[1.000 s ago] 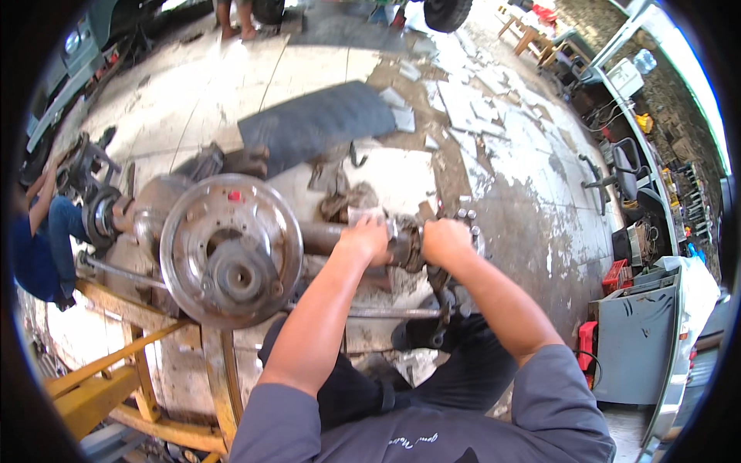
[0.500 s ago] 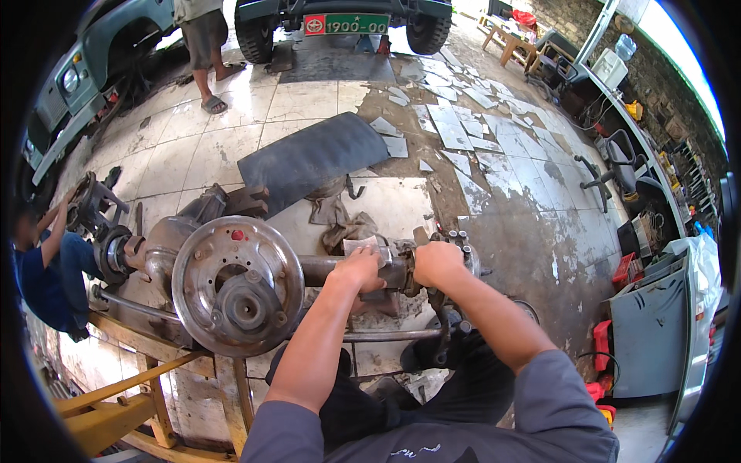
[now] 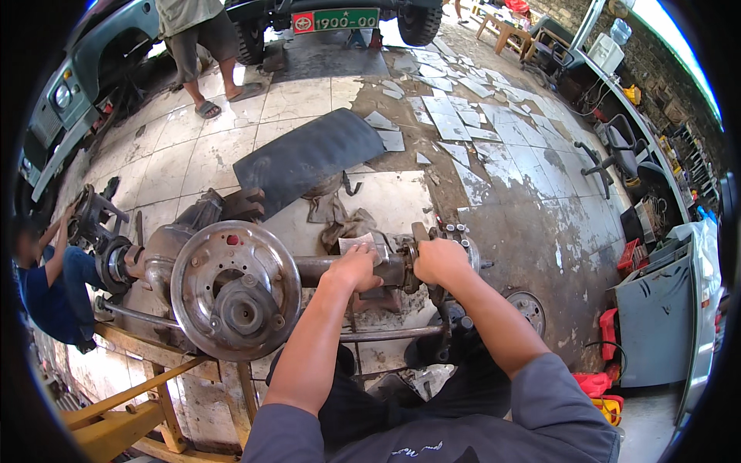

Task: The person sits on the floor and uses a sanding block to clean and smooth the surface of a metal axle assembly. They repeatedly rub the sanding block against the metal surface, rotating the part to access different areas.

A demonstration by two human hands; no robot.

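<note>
A long, greasy vehicle axle (image 3: 312, 272) lies across in front of me. My left hand (image 3: 355, 267) is closed over its tube, pressing a pale, pinkish sheet (image 3: 360, 242) like sandpaper onto the metal. Farther right, my right hand (image 3: 441, 262) makes a fist around part of the axle's end; its fingers hide the exact part held. Beside that fist stands a metal hub with studs (image 3: 461, 234). To the left of my hands, a round brake drum (image 3: 202, 262) faces me. A thin rod (image 3: 394, 334) runs along the near side of the axle.
Yellow stand beams (image 3: 123, 417) are at lower left. Behind the axle lie a dark curved panel (image 3: 309, 160) and a rag (image 3: 330, 210). Broken tiles (image 3: 455, 123) cover the floor beyond. At far left, a person (image 3: 58, 270) crouches by the axle; another person (image 3: 202, 54) stands near the vehicles.
The view has shifted a little. My hands keep nearly the same places on the axle, the left fingers slightly more spread over the sheet. The standing person's feet have moved.
</note>
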